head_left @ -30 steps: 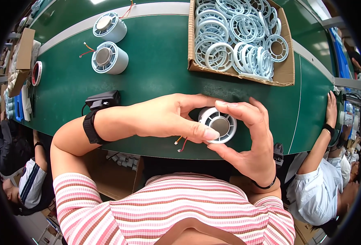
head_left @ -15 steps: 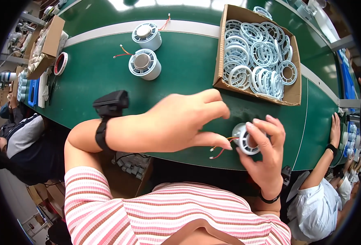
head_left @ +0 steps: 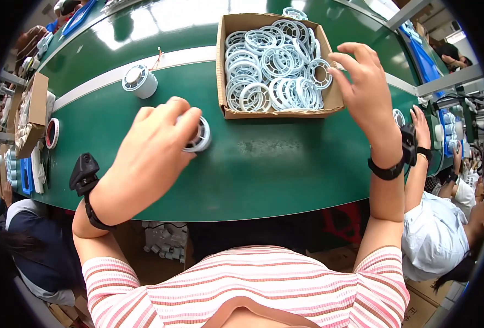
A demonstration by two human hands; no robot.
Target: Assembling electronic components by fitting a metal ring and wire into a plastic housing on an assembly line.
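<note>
My left hand, fingers curled, grips a small pale-blue round motor with a slotted rim; the palm and fingers cover most of it. A second motor, a whitish cylinder with a round metal centre and thin wires, stands upright beyond that hand. My right hand is raised at the right side of the cardboard box, fingers apart and holding nothing. Nearest its fingertips is a pale-blue slotted ring, one of many piled in the box; I cannot tell whether they touch.
A green table spans the front. At left lie a red-and-white ring and an open carton. Another pale-blue round part sits right of my right wrist, near a co-worker's hand. Co-workers sit at both sides.
The view has swung, so the box appears farther left. My right hand has let go of the wired motor and moved up to the box. My left hand has moved left onto a motor.
</note>
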